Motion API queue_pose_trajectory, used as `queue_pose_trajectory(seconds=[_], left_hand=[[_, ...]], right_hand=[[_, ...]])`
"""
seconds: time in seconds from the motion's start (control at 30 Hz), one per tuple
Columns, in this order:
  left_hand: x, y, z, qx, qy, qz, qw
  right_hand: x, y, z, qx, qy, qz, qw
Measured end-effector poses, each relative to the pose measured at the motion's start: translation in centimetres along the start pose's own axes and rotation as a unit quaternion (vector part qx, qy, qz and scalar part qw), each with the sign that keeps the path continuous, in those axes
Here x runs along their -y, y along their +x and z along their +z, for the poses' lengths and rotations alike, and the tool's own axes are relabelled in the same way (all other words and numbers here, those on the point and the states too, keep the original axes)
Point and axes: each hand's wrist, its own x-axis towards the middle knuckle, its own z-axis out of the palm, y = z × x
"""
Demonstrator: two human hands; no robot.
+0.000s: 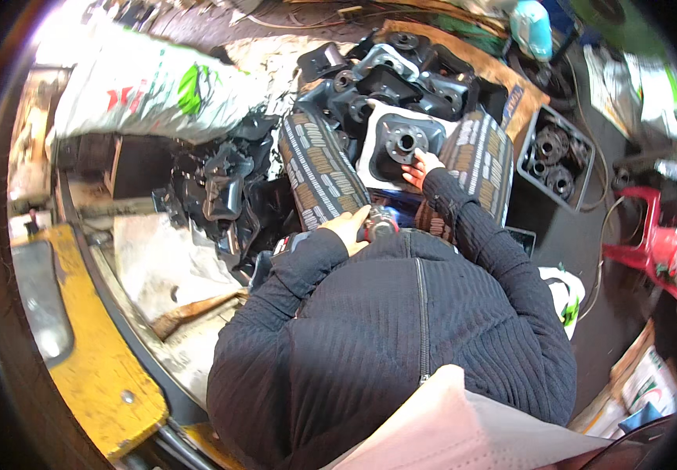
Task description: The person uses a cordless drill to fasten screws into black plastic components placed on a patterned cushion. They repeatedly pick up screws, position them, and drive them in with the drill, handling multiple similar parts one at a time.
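Between my knees, in patterned trousers, sits a square black metal part (401, 125) with a white cloth-like sheet around its edges. A round dark flange (406, 144) with a raised central bore and small holes is on top of it. My right hand (422, 168) pinches the flange's near right edge, thumb and fingers together. In my lap my left hand (346, 228) is closed at a red and silver rounded thing (381, 223), whose kind I cannot make out. My sleeve and jacket hide part of it.
Several similar black parts (389, 82) are heaped ahead on cardboard (522, 94). A grey bin (557, 160) of round flanges stands to the right, near a red stool (651, 243). More black parts (225, 184) lie at left, beside a white sack (150, 86) and a yellow metal frame (99, 345).
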Motion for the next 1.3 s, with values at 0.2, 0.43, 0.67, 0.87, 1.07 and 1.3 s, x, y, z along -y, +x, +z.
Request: queue_pose_trajectory(seconds=[0.2,0.43,0.67,0.87,1.07,1.3], left_hand=[[11.7,-2.0,-0.2,-0.331,-0.383,0.158,0.848],[29.6,1.5,10.7,-0.287,-0.287,-0.345,0.846],[31.7,15.1,13.9,-0.235,-0.203,-0.257,0.915],[34.4,25.8,7.4,-0.192,-0.310,-0.299,0.882],[31.9,25.0,6.9,-0.191,-0.230,-0.140,0.944],[25.3,8.5,9.1,-0.575,-0.095,0.070,0.810]], right_hand=[[2.3,5.3,2.1,-0.046,-0.169,-0.107,0.979],[11.4,14.1,14.2,-0.023,-0.197,-0.095,0.976],[9.8,10.5,17.3,0.071,-0.359,-0.081,0.927],[11.3,-2.5,4.8,0.052,-0.510,-0.157,0.844],[14.2,-15.5,-10.4,-0.219,-0.253,-0.222,0.916],[10.1,-14.5,-17.8,-0.312,-0.108,-0.231,0.915]])
